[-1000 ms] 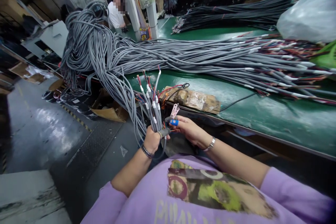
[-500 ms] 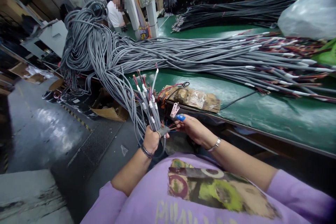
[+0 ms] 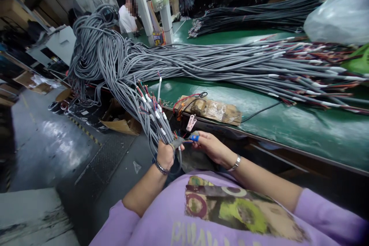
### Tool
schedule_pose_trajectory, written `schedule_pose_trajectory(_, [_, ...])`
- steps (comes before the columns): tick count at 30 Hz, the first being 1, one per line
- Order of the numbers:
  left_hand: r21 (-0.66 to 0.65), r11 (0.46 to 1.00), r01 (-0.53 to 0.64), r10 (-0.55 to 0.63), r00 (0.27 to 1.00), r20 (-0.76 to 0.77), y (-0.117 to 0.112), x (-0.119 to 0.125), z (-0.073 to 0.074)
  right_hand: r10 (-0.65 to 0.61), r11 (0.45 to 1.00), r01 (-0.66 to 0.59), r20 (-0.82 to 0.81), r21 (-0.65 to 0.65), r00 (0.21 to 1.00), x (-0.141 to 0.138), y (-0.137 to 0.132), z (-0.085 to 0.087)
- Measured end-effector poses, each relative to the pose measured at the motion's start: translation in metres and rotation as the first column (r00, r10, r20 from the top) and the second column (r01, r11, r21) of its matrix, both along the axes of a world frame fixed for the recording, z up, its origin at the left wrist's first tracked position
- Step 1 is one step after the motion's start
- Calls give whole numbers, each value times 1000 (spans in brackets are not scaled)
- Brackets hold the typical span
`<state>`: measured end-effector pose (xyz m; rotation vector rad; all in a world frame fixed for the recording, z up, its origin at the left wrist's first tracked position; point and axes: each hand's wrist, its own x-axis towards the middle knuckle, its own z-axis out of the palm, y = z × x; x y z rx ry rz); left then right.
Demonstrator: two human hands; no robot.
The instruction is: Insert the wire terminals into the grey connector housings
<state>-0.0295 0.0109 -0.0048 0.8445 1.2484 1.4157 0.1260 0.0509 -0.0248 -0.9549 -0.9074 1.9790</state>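
My left hand (image 3: 165, 155) is closed around a bundle of grey cables (image 3: 158, 121), whose white-banded ends and coloured wires point up and away from me. Grey wrapping covers its thumb. From that thumb, thin coloured wires (image 3: 188, 141) stick out to the right. My right hand (image 3: 212, 147) pinches the tips of these wires; blue and grey wrapping covers its fingertips. Just beyond the right fingertips, a pink clothespin (image 3: 191, 123) is at the bench edge, by a taped wooden board (image 3: 220, 111) with red and black leads.
A long pile of grey cables (image 3: 201, 59) lies across the green bench (image 3: 302, 134) and drapes off its left end. Black cables (image 3: 253, 17) and a plastic bag (image 3: 338, 15) are farther back. An open cardboard box (image 3: 122, 123) is on the floor. A person (image 3: 127, 19) sits beyond the posts.
My right hand has come down and left from near the clothespin to the wire tips at my left thumb. The cable bundle in my left hand has tilted slightly left.
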Motion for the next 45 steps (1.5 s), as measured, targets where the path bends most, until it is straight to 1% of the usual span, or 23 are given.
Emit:
schedule_pose_trajectory(2, [-8,1000,22,-22,999,33,1,1,5,-59,991,48,-84,-122,995,2,7,0])
schedule_pose_trajectory(3, [-14,999,37,-37,998,45,1,1,7,-70,984,48,-126,-173,990,3,12,1])
schedule_pose_trajectory(4, [-23,998,54,-53,997,53,1,2,9,-59,979,25,-164,-202,985,3,16,3])
schedule_pose_trajectory(5, [-31,997,72,-70,996,58,2,3,11,-28,979,-12,-195,-203,980,3,20,5])
schedule_pose_trajectory(7, [-38,994,107,-105,992,64,3,4,13,26,991,-53,-214,-120,976,2,25,10])
schedule_pose_trajectory(8, [-34,992,125,-123,991,61,4,5,13,26,998,-36,-189,-51,982,0,26,11])
schedule_pose_trajectory(10, [-22,988,155,-154,987,50,7,7,13,-50,992,59,-85,109,995,-3,27,13])
schedule_pose_trajectory(12, [-21,986,168,-167,985,46,10,8,13,-166,959,158,16,234,986,-5,27,12])
schedule_pose_trajectory(13, [-28,985,171,-169,984,48,11,9,13,-192,949,176,37,262,981,-6,28,11])
schedule_pose_trajectory(14, [-35,985,172,-170,984,52,13,9,13,-188,950,174,31,260,982,-7,28,10])
schedule_pose_trajectory(15, [-42,984,174,-171,984,55,14,10,14,-156,962,152,0,228,988,-8,29,10])
schedule_pose_trajectory(17, [-53,983,177,-174,983,60,15,12,15,-67,991,79,-109,109,992,-10,31,8])
schedule_pose_trajectory(18, [-61,982,178,-174,983,64,15,12,15,-46,998,54,-165,45,985,-12,32,8])
schedule_pose_trajectory(20, [-77,980,181,-176,982,67,15,13,15,-77,996,64,-239,-60,968,-15,33,8])
schedule_pose_trajectory(22, [-84,979,187,-182,981,60,15,13,12,-141,987,115,-268,-109,953,-18,34,8])
schedule_pose_trajectory(24, [-86,977,194,-190,981,49,15,13,9,-181,981,151,-277,-125,944,-20,35,8])
schedule_pose_trajectory(26, [-85,977,195,-192,981,40,16,13,6,-186,979,154,-282,-131,941,-21,34,8])
schedule_pose_trajectory(28, [-75,978,194,-192,981,33,15,13,5,-160,982,124,-286,-140,945,-20,33,9])
schedule_pose_trajectory(31, [-66,980,187,-185,982,37,12,12,9,-108,986,64,-294,-154,950,-16,30,10])
schedule_pose_trajectory(34, [-73,984,165,-163,986,35,6,10,13,-48,984,-8,-310,-178,949,-11,26,12])
schedule_pose_trajectory(37, [-42,990,134,-134,991,6,2,8,14,-9,982,-58,-348,-181,937,-9,24,15])
schedule_pose_trajectory(41, [4,999,42,-42,999,18,3,8,11,-41,994,5,-319,-111,947,-11,24,20])
schedule_pose_trajectory(45, [33,999,-11,10,1000,16,8,11,11,-69,992,34,-282,-124,957,-12,24,18])
